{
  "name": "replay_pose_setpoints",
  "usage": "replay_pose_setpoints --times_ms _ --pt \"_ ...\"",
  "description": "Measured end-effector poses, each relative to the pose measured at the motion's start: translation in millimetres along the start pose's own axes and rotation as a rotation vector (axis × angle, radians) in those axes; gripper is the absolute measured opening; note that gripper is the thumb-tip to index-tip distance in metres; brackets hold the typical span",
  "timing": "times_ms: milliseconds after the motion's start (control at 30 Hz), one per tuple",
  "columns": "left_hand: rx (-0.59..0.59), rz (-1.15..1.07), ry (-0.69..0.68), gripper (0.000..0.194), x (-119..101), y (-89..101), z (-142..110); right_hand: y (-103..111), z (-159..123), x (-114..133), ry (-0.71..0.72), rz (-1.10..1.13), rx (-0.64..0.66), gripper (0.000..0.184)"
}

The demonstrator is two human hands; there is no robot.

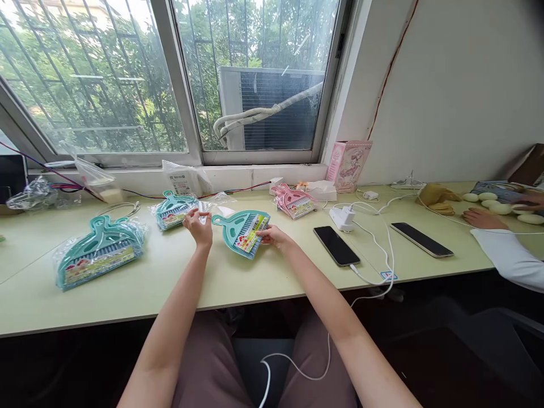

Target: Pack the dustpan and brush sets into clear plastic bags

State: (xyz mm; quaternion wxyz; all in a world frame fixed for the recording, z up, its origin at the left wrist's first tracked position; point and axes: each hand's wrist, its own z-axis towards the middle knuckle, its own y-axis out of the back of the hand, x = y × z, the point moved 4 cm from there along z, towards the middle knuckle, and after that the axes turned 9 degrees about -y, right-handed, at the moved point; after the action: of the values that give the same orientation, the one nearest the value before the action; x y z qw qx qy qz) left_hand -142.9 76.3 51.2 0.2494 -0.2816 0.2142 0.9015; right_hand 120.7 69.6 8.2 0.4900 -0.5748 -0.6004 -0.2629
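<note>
A teal dustpan with a small brush and a printed card label is held just over the table in front of me. My right hand grips its right edge, thumb on the label side. Close to the tip of the dustpan's handle is my left hand, its fingers drawn together; whether they pinch anything is too small to see. Behind that hand lies a teal dustpan set in clear plastic. Further left lies a larger-looking wrapped teal stack of dustpan sets.
Wrapped pink dustpan sets lie at the back. To the right are a black phone on a cable, a white charger, and another phone. A pink box stands by the wall. Another person's hand rests at far right.
</note>
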Motion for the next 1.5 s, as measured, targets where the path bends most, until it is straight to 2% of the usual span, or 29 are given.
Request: replay_pose_setpoints --times_ms 100,267,333,433,500,733,800,900,1000,1067,1133,1200,1267,1333,1367,1433,1500 --pt "0.130 -0.033 -0.046 0.010 -1 -8.8 -3 1 0 0 -0.006 0.015 -0.035 0.021" --pt "0.389 -0.056 -0.113 0.006 -14 -24.0 -14 9 1 2 0.032 0.148 -0.195 0.020" --pt "0.449 -0.063 -0.177 0.005 -21 -28.4 -19 13 0 3 0.050 0.199 -0.249 0.022" --pt "0.471 -0.072 -0.254 0.006 -29 -31.8 -24 18 -3 4 0.061 0.243 -0.297 0.024" --pt "0.471 -0.080 -0.258 0.006 -30 -32.2 -25 19 -4 5 0.069 0.250 -0.294 0.023" --pt "0.319 -0.149 -0.228 0.003 -26 -19.9 -12 7 -2 4 0.023 0.090 -0.150 0.017" --pt "0.346 -0.232 -0.234 0.005 -28 -19.0 -10 3 -1 3 0.021 0.050 -0.125 0.018" --pt "0.461 -0.337 -0.253 0.008 -35 -21.8 -12 3 0 1 0.029 0.067 -0.154 0.018" --pt "0.569 -0.339 -0.278 0.014 -43 -25.9 -19 6 1 1 0.062 0.134 -0.194 0.020" --pt "0.550 -0.303 -0.283 0.020 -47 -26.4 -23 8 1 2 0.094 0.186 -0.211 0.020" --pt "0.421 -0.284 -0.241 0.039 -45 -23.6 -23 9 -1 4 0.127 0.243 -0.221 0.019" --pt "0.257 -0.329 -0.125 0.060 -37 -19.6 -19 10 -3 7 0.162 0.299 -0.222 0.018" --pt "0.189 -0.441 0.059 0.060 -23 -19.4 -14 11 -5 9 0.189 0.332 -0.203 0.018" --pt "0.273 -0.589 0.239 0.054 -11 -23.8 -9 10 -6 12 0.203 0.325 -0.166 0.018" --pt "0.346 -0.660 0.299 0.058 -8 -26.0 -8 9 -6 12 0.206 0.303 -0.138 0.018" --pt "0.490 -0.772 0.343 0.073 -9 -27.6 -8 6 -5 12 0.201 0.235 -0.075 0.019" --pt "0.555 -0.848 0.345 0.087 -15 -25.0 -10 0 -3 9 0.189 0.147 -0.007 0.021"
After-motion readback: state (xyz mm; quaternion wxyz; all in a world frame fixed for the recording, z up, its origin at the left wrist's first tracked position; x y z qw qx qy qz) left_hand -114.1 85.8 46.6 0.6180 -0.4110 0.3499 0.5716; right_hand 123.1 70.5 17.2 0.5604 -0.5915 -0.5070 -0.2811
